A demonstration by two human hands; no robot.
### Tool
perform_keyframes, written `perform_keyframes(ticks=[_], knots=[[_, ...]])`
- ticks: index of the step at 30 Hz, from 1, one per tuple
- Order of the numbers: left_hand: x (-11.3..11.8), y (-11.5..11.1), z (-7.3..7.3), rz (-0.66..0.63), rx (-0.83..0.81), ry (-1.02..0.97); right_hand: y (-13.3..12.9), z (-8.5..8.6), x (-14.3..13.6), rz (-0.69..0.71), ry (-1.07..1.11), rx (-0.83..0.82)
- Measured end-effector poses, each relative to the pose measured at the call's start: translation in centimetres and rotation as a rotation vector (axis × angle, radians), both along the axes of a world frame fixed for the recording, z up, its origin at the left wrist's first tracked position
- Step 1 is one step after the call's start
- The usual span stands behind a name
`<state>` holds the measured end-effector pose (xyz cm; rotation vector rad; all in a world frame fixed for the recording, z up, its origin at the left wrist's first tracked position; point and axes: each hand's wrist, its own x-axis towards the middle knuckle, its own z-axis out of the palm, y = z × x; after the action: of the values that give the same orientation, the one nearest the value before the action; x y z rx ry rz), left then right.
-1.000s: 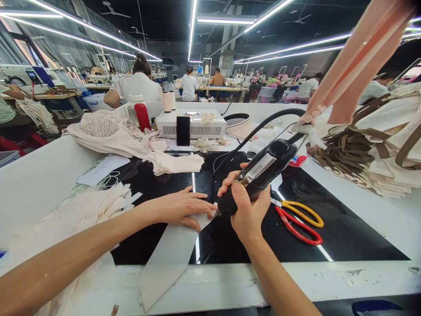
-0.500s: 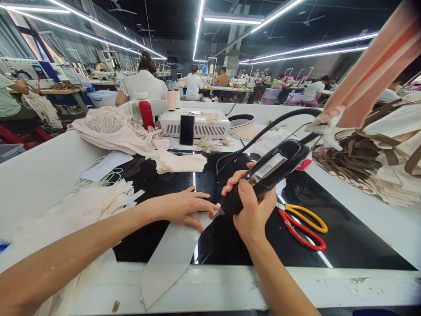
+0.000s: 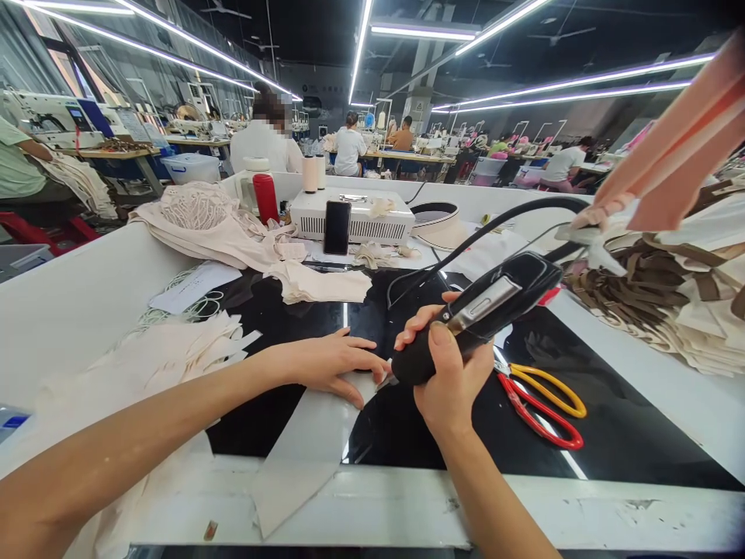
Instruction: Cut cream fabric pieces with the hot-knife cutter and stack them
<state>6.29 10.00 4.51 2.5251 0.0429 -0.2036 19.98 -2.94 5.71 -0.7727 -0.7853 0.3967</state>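
My left hand [image 3: 334, 365] lies with its fingers spread on the upper end of a pale fabric strip [image 3: 303, 458], which runs down over the front table edge. Wrapped round a black corded hand tool [image 3: 489, 310] is my right hand [image 3: 451, 373], its thumb by the metal lever. The tool's small metal tip points down-left and is close to my left fingertips at the strip's edge; whether it touches the fabric cannot be made out. Scissors [image 3: 544, 404] with one red and one yellow handle lie to the right of my right hand.
A glossy black sheet [image 3: 611, 419] covers the worktop. Pale fabric pieces [image 3: 157, 365] are heaped at left, a lace garment [image 3: 203, 217] behind them. A white box [image 3: 384, 217], a phone [image 3: 337, 227] and a red bottle [image 3: 266, 199] stand at the back. Brown straps [image 3: 646, 279] lie right.
The camera view has shifted slightly, so most things appear a little further right. Both hands keep the same grip and placement, with the tool tip still by my left fingertips.
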Motion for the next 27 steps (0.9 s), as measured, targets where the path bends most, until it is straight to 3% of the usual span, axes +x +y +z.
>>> perform_keyframes(ticks=[13, 23, 27], knots=[[0.1, -0.2, 0.1, 0.009, 0.018, 0.006, -0.6, 0.4, -1.0, 0.049, 0.034, -0.028], [0.2, -0.1, -0.4, 0.012, 0.058, -0.014, -0.6, -0.3, -1.5, 0.074, 0.011, -0.047], [-0.4, -0.1, -0.5, -0.012, 0.085, -0.105, -0.7, 0.2, -1.4, 0.083, 0.007, -0.034]])
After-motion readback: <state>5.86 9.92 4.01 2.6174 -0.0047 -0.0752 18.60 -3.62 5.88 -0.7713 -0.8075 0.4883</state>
